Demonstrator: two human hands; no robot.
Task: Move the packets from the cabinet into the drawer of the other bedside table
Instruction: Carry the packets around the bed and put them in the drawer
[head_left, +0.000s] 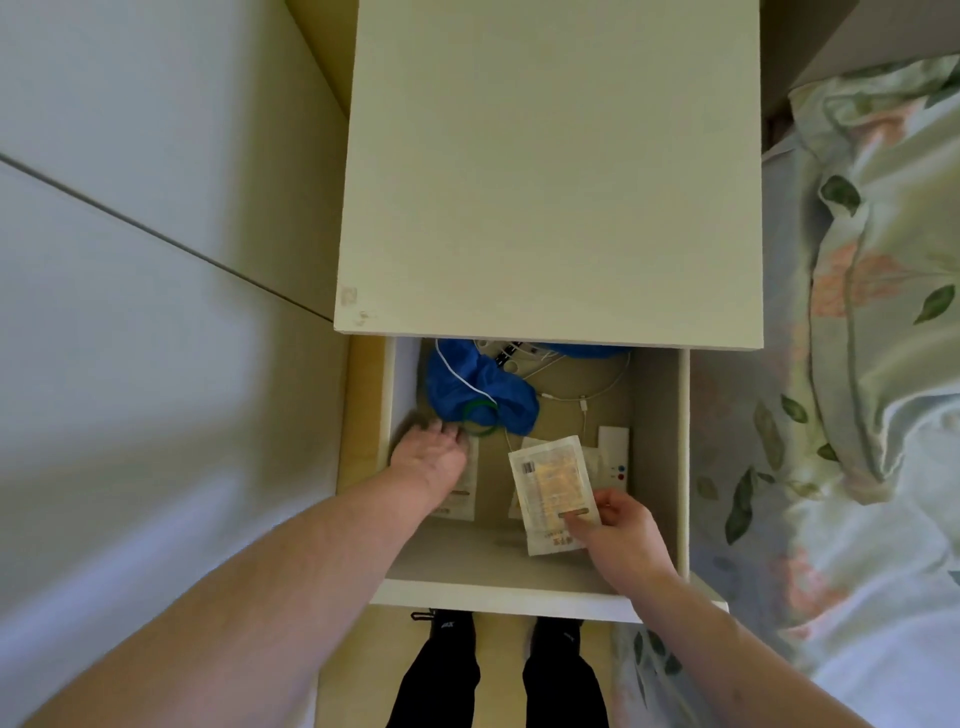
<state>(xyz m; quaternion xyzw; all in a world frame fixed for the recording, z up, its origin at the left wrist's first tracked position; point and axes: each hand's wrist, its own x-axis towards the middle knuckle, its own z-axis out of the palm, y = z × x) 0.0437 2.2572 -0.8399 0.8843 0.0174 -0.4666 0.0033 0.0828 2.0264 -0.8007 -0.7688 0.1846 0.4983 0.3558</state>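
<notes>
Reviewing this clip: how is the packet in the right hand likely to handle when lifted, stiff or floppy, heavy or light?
Probably light: the right hand holds the packet by one corner alone. Fairly flat-holding rather than floppy, since it juts out from that grip without drooping. The wrapper looks smooth, so it may slide over the other packets in the drawer.

packet (553, 488): glossy clear film over paper, pinched by right hand (621, 535)
drawer (498, 592): matt white board
bag (480, 387): crinkled blue plastic, beyond the grip
bedding (857, 364): soft printed cloth

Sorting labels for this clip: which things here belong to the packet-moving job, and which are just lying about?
Job: white-edged yellowish packet gripped by right hand; white packet under left hand; open white drawer.
Lying about: crumpled blue plastic; white cable; floral bedding.
</notes>
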